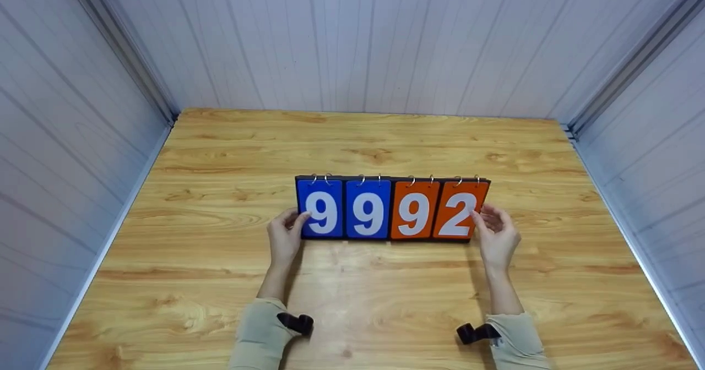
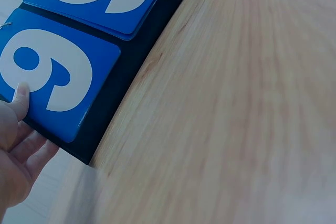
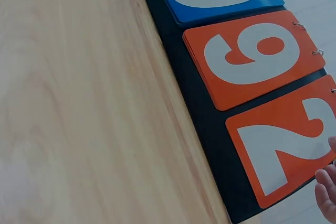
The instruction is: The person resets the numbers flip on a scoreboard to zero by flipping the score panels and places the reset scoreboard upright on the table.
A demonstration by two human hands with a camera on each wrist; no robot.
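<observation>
A flip scoreboard [image 1: 390,210] with a black backing stands tilted on the wooden table, its number cards hung on metal rings. Two blue cards on the left each read 9; of the orange cards, one reads 9 and the outermost card [image 3: 286,142] reads 2. My left hand [image 1: 285,238] grips the board's left end, the thumb lying over the front of the outer blue card [image 2: 63,77] and the fingers behind. At the opposite end, my right hand [image 1: 498,238] pinches the edge, thumb on the card with the 2 and fingers curled behind the backing.
Wood-grain table [image 1: 231,166] extends around the board on all sides. Pale panelled walls [image 1: 352,39] rise at the back, left and right. A black strap with a small camera [image 1: 297,324] sits on the left wrist, and a similar one [image 1: 475,333] on the right.
</observation>
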